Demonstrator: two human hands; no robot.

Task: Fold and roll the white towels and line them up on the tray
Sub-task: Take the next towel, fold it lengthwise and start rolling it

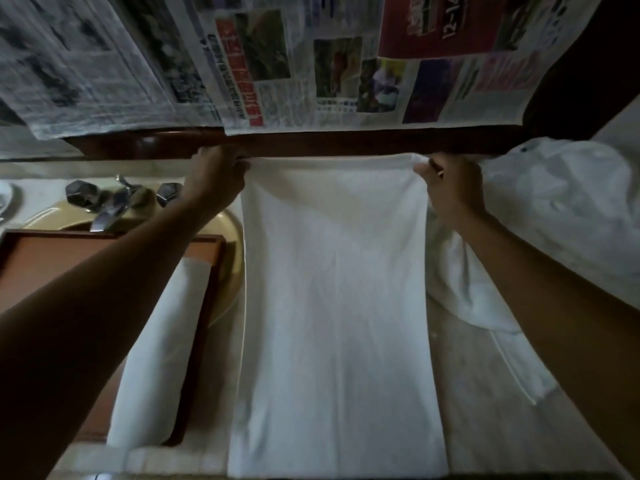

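Left hand (214,180) and right hand (452,190) each pinched a far corner of the towel (332,306) between fingers (423,172); even tension would likely keep its edges square for rolling.

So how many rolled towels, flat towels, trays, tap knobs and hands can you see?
Rolled towels: 1
Flat towels: 1
Trays: 1
Tap knobs: 2
Hands: 2
Total: 7
The white heap on the right is too crumpled to count.
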